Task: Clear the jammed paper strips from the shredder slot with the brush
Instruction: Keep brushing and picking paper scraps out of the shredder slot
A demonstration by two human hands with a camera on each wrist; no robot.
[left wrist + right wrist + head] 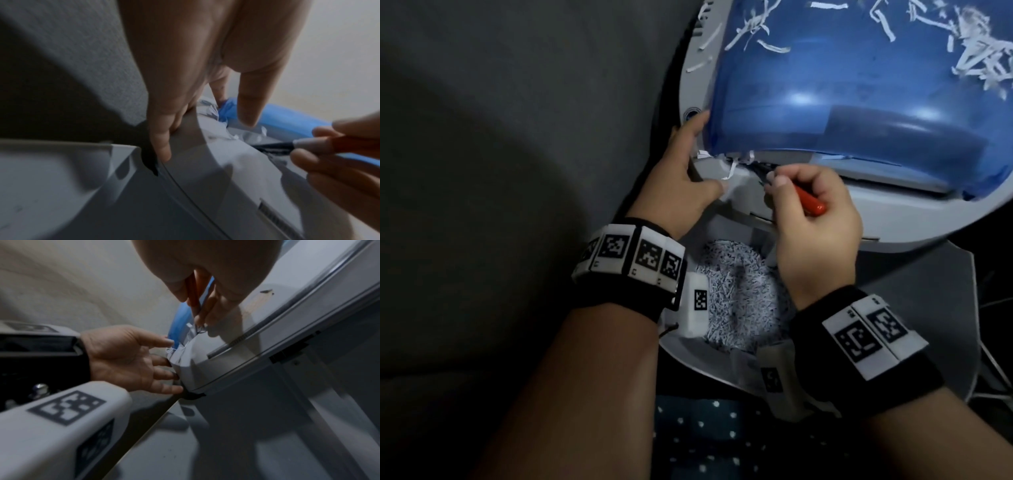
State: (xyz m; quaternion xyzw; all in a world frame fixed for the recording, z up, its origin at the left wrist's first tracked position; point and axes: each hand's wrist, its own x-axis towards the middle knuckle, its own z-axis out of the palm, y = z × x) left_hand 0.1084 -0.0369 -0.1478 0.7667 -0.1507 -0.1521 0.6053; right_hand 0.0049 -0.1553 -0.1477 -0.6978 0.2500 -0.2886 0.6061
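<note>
I hold the brush (812, 200) in my right hand (815, 219), just right of the frame's centre in the head view. My fingers (779, 180) are curled and pinched around its orange handle, and the rounded handle end sticks out above my knuckles. The dark bristle end points left into the shredder slot (760, 168), at the lower left corner of the blue cover (825, 85). In the left wrist view the bristles (273, 147) lie in the dark gap at the right edge of the frame, though the blur there leaves me unsure how deep they reach.

My left hand (681, 178) sits left of centre, its fingers (162, 142) straight and spread against the curved grey edge of the shredder head (859, 219), thumb lying on top beside the slot. A few white paper strips (731, 168) hang from the slot between my two hands. More loose strips (753, 24) cling to the blue cover along the top of the frame.

Below my hands, at lower centre, the open bin (688, 346) holds a heap of shredded paper (736, 294). Both wrists wear black bands with white marker blocks (633, 253).
</note>
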